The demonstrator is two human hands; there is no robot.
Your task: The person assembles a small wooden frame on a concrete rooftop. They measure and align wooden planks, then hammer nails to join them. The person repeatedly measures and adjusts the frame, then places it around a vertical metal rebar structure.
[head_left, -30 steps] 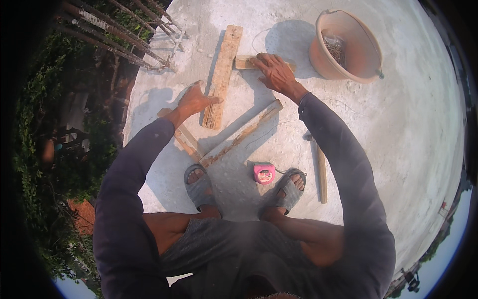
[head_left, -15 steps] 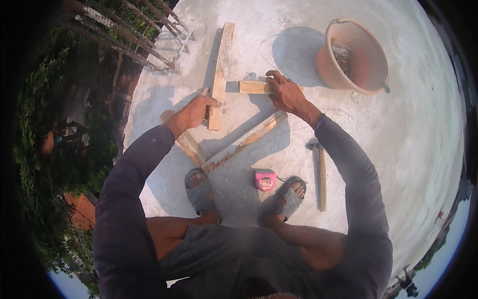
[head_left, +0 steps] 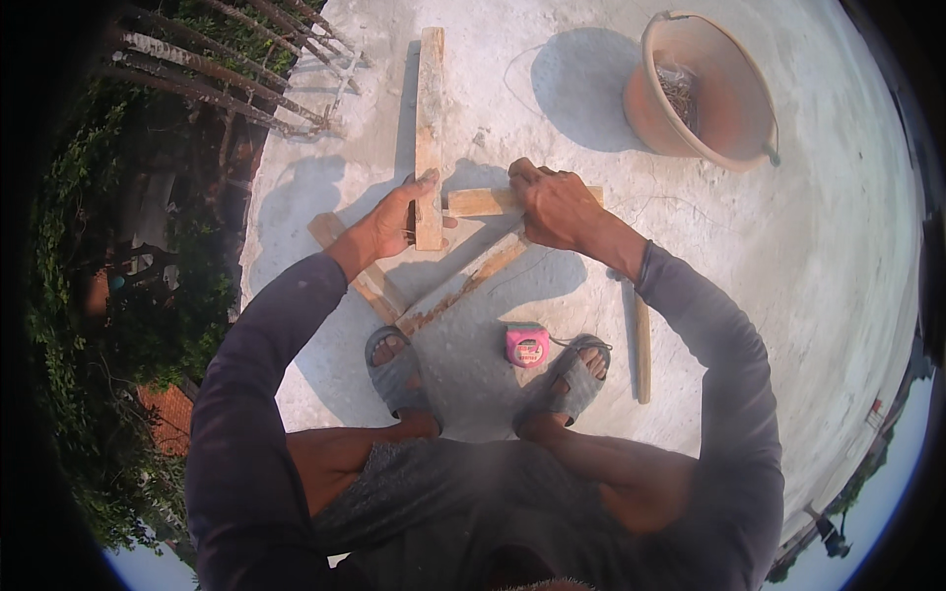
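Observation:
My left hand [head_left: 390,223] grips the lower end of a long wooden batten [head_left: 430,118], thumb on top and fingers beneath. The batten points straight away from me. My right hand [head_left: 560,209] closes over a shorter wooden block [head_left: 479,203], which lies crosswise. The block's left end is close beside the batten's lower part; whether they touch I cannot tell. Below my hands, two more battens form a V on the ground: a left one [head_left: 372,286], partly behind my left wrist, and a right one [head_left: 471,278], whose far end is under my right hand.
A pink tape measure [head_left: 527,347] sits between my sandalled feet. The hammer's wooden handle [head_left: 642,355] shows beside my right forearm, which hides its head. An orange bucket [head_left: 636,108] with scraps inside stands at the far right. Rusty rods [head_left: 212,74] project past the slab's left edge.
The short block in my right hand has moved left, closer to the long batten. The batten has turned slightly and now points straighter ahead. My right forearm now covers the hammer's head.

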